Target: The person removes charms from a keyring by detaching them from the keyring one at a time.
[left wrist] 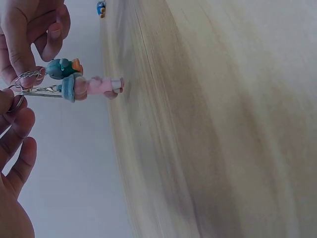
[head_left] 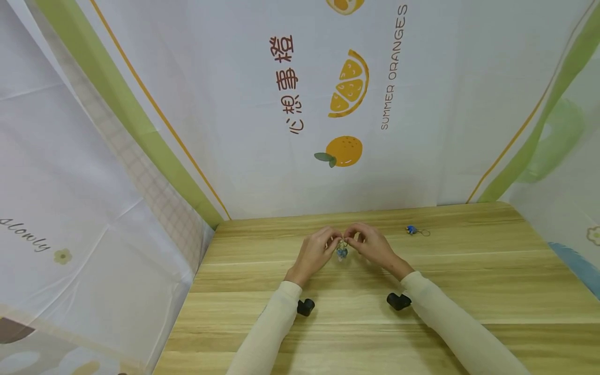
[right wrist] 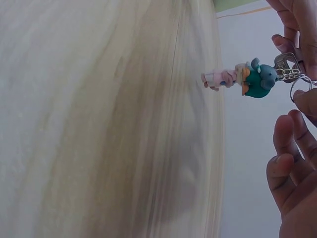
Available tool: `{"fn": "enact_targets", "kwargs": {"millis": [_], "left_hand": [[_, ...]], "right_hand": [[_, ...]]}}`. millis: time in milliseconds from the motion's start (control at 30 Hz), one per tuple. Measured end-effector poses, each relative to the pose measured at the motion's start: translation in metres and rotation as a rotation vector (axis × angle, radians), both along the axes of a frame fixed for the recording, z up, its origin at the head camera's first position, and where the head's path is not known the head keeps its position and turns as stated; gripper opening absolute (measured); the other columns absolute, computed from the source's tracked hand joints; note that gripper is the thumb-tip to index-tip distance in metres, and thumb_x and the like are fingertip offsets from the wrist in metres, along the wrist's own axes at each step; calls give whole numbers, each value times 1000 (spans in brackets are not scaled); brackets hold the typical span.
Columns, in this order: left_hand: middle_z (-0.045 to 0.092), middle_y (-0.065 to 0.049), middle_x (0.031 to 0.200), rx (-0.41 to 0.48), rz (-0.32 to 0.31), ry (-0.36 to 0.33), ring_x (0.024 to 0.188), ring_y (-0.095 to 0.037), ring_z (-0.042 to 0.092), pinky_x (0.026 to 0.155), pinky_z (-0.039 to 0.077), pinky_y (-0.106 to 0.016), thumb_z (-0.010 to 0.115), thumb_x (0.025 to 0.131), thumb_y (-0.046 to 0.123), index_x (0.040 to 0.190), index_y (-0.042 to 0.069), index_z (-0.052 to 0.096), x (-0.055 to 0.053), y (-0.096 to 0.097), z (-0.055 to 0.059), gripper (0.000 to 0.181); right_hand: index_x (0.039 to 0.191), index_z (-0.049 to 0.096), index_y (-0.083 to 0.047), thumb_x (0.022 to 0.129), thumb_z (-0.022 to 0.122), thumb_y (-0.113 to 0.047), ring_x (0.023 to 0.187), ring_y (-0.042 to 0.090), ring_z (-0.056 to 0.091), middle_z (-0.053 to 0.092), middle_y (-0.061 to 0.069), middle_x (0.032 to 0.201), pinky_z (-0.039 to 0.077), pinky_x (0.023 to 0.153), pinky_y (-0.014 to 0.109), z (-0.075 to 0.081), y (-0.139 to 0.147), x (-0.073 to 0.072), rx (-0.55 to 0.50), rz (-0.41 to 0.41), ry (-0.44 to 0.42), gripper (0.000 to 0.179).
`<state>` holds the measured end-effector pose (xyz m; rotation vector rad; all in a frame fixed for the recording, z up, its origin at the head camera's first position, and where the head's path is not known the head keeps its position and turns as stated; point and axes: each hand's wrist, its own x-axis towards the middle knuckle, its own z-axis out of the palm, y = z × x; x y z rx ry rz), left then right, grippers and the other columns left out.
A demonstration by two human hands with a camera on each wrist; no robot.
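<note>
Both hands meet over the table, raised above it. My left hand (head_left: 315, 252) pinches a metal key ring (left wrist: 19, 102) between thumb and finger. My right hand (head_left: 373, 247) pinches at the same cluster of rings and chain from the other side. Two small figures dangle below the fingertips: a teal-green one with orange feet (right wrist: 257, 82), and a pink one with a blue hat (left wrist: 99, 86). Short silver chains (right wrist: 288, 74) join them to the rings. A flat metal key (right wrist: 286, 61) hangs among them. The fingers partly hide the rings.
A blue figure keychain (head_left: 411, 229) lies with its ring on the wood table (head_left: 356, 338), right of the hands. Black wrist-camera parts (head_left: 398, 301) jut from under both sleeves. A printed cloth (head_left: 253, 172) stands behind the table's back edge.
</note>
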<state>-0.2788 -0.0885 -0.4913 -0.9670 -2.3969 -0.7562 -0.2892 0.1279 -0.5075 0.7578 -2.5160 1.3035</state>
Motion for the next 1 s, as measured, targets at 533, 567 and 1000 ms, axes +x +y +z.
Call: {"fn": "enact_targets", "kwargs": {"millis": [533, 567, 1000], "left_hand": [[75, -1, 96, 21, -8, 11, 73, -9, 65, 62, 50, -15, 69, 105, 13, 109, 10, 75, 1, 0, 0, 7], [75, -2, 97, 21, -9, 11, 73, -10, 65, 62, 50, -15, 69, 105, 13, 109, 10, 75, 1, 0, 0, 8], [75, -1, 98, 18, -10, -1, 75, -10, 66, 65, 52, -17, 69, 105, 12, 109, 11, 74, 0, 0, -2, 7]], "right_hand": [[110, 75, -14, 99, 76, -8, 69, 6, 59, 71, 7, 112, 53, 61, 25, 4, -1, 0, -5, 47, 71, 12], [109, 75, -14, 99, 76, -8, 69, 6, 59, 71, 6, 112, 52, 61, 25, 3, 0, 0, -3, 44, 71, 12], [105, 78, -14, 99, 77, -13, 69, 8, 63, 78, 4, 104, 51, 60, 23, 1, 0, 2, 50, 5, 72, 6]]}}
